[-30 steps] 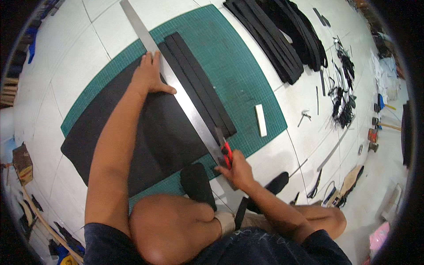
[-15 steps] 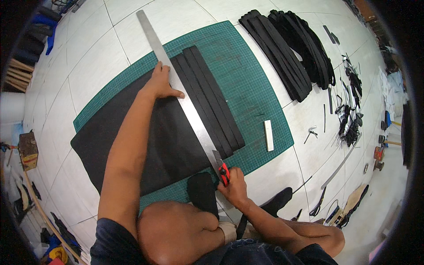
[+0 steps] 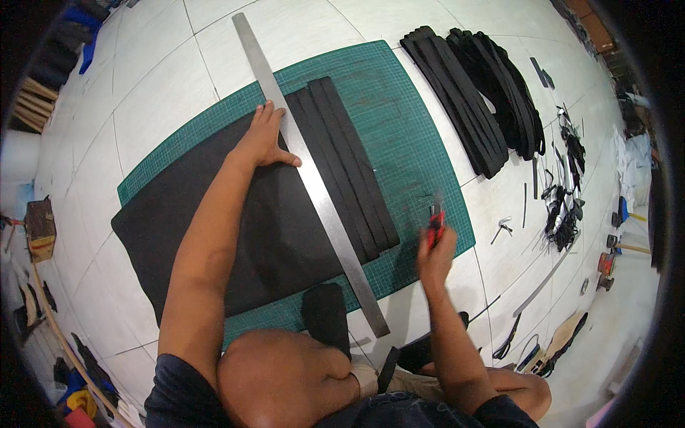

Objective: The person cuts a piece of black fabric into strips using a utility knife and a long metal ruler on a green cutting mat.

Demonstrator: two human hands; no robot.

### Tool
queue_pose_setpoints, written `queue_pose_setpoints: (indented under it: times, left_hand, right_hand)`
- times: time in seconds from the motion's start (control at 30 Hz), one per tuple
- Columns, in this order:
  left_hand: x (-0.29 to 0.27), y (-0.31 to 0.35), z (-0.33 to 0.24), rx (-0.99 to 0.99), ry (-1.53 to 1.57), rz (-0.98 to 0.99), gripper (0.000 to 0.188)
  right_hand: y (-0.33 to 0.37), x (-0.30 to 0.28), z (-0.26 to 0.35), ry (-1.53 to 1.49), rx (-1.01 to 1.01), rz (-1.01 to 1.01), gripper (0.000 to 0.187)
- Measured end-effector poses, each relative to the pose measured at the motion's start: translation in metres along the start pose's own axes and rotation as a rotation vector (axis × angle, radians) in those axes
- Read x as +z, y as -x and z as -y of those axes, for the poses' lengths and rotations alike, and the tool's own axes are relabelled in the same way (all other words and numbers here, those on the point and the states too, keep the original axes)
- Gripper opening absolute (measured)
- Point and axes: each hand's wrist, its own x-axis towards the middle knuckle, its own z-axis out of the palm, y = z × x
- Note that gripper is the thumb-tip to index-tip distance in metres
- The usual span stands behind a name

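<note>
My left hand (image 3: 267,139) presses on a long steel ruler (image 3: 322,198) with thumb and fingers spread. The ruler lies slantwise over black fabric (image 3: 235,207) on a green cutting mat (image 3: 378,114). Just right of the ruler, several black strips (image 3: 342,157) lie side by side. A red and black utility knife (image 3: 436,227) is gripped in my right hand (image 3: 437,257), over the mat's right part. Its blade points away from me and is smeared by motion. The white bar seen earlier on the mat does not show; hand and knife cover that place.
Bundles of black strips (image 3: 457,100) lie on the white tiled floor beyond the mat's right edge. Farther right are a pile of black scraps (image 3: 567,192) and scissors (image 3: 508,339). A wooden box (image 3: 41,228) stands at the far left. My black-socked foot (image 3: 326,314) rests at the near mat edge.
My right hand has lifted the knife off the ruler's near end and moved it right and away from me. My left hand stays pressed on the ruler, and the view has shifted slightly.
</note>
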Motion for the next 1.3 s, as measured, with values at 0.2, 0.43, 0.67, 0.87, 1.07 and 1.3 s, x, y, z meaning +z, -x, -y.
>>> queue_pose_setpoints:
  times: [0.2, 0.43, 0.67, 0.87, 1.07, 1.3]
  left_hand:
    - [0.006, 0.001, 0.003, 0.007, 0.006, -0.024, 0.135]
    - [0.002, 0.004, 0.000, 0.001, -0.005, 0.015, 0.140]
    - [0.006, 0.009, 0.006, -0.005, 0.015, -0.022, 0.141]
    - [0.008, 0.006, 0.002, 0.070, 0.105, -0.065, 0.137]
    - [0.006, 0.010, 0.006, 0.068, 0.090, -0.090, 0.135]
    - [0.007, 0.008, 0.003, 0.058, 0.118, -0.097, 0.134]
  right_hand:
    - [-0.049, 0.000, -0.021, 0.100, 0.220, 0.172, 0.031]
    - [-0.073, 0.019, 0.026, -0.344, 0.256, 0.136, 0.033]
    - [-0.160, 0.095, 0.185, -0.624, 0.152, 0.410, 0.052]
    - [-0.192, 0.150, 0.246, -0.371, 0.072, 0.401, 0.039]
    - [-0.190, 0.167, 0.244, -0.374, 0.095, 0.396, 0.040]
    - [-0.193, 0.166, 0.239, -0.372, 0.088, 0.445, 0.051]
